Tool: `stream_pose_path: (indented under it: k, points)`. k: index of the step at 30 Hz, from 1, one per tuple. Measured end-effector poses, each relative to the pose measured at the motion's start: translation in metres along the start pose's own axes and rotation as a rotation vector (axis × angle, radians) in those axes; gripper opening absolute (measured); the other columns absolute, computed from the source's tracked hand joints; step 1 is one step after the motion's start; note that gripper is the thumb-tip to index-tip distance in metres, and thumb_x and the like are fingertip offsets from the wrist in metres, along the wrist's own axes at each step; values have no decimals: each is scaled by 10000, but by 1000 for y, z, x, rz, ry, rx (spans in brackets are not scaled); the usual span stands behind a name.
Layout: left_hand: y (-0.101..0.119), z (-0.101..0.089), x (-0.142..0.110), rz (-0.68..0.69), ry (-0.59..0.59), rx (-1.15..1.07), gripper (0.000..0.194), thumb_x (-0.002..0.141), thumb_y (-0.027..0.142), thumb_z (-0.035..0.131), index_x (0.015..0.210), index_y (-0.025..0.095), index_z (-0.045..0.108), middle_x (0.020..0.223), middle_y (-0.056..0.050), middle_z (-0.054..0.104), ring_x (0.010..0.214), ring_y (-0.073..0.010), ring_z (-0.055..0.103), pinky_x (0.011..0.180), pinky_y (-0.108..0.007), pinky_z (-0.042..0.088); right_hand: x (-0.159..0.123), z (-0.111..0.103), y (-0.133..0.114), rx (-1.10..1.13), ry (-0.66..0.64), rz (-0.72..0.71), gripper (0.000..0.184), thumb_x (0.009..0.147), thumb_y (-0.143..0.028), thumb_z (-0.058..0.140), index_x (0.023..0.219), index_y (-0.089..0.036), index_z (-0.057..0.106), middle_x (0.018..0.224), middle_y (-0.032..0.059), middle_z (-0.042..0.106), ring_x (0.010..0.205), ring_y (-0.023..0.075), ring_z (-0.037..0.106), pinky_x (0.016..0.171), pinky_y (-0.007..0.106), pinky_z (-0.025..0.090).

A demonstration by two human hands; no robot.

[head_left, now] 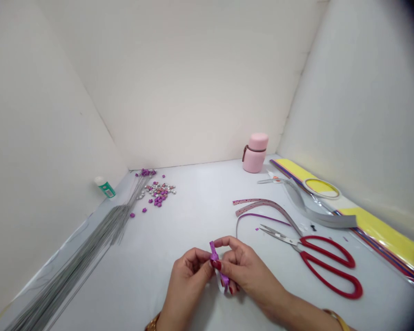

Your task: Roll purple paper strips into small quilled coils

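Note:
A purple paper strip (225, 278), white on its back, is pinched between my two hands near the front of the table. My left hand (192, 272) closes its thumb and fingers on the strip's folded part. My right hand (245, 269) holds the same strip from the other side, its thumb against the fold. One short end stands up above the fingertips, while the longer part hangs curled below. Right of my hands lie red-handled scissors (326, 257), blades slightly apart. Pink dotted strips (262, 205) and a thin purple strip (258, 215) curve behind the blades.
Grey wires (86, 255) run along the left, tipped with purple stars (146, 173). Small folded stars (160, 192) lie beside them. A glue stick (105, 188) is at far left, a pink bottle (255, 154) at the back. Tape (321, 188) rests on yellow sheets (382, 232) at right.

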State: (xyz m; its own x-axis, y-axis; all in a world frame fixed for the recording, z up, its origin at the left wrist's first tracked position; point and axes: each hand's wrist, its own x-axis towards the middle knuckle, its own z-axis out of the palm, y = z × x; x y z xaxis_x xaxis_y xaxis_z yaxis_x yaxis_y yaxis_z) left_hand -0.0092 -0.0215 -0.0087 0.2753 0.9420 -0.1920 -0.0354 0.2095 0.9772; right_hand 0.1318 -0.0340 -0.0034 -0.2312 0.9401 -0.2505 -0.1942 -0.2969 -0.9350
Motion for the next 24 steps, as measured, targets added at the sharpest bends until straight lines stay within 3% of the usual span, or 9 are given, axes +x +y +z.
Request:
stream_pose_path:
  k: [5,9,13,17,20,24]
  points:
    - [0,0,-4,28,-47,78,134,736,254,578,662,143,590,612,-22,627,584,-145,558,586,-241,423,0,-1,-1,-26,32,-25,327,676,-461,636,713,-148,548,437,-71,483,329,45,368,348,169,241]
    - [0,-1,-5,-17,-70,206,102,714,213,571,653,139,604,577,5,583,540,-121,503,525,-205,381,5,-11,-8,1,252,-146,274,703,-404,635,661,-156,525,454,-89,409,349,34,302,361,173,228]
    - [-1,0,-5,-29,-128,266,193,758,279,517,615,154,551,525,22,527,502,-115,465,495,-200,343,8,-23,-14,134,425,-223,260,729,-407,605,700,-181,482,554,-61,486,411,55,407,416,182,300]
    - [3,1,-6,-1,-111,308,244,791,339,468,621,169,507,538,13,509,522,-128,455,509,-207,345,4,-16,-10,114,222,-29,345,758,-516,506,746,-171,493,616,-32,543,398,56,448,379,175,276]
    - [8,2,-9,86,-107,394,253,803,314,446,604,171,508,555,6,504,529,-130,431,511,-207,337,0,-5,-5,-6,79,52,370,742,-524,523,678,-161,494,482,-58,500,347,46,388,356,167,215]
    - [11,4,-12,84,-161,454,254,803,274,426,588,168,509,543,3,499,517,-129,430,501,-207,332,1,-3,-6,-42,153,-43,339,742,-478,553,656,-151,520,410,-77,441,366,49,361,387,172,233]
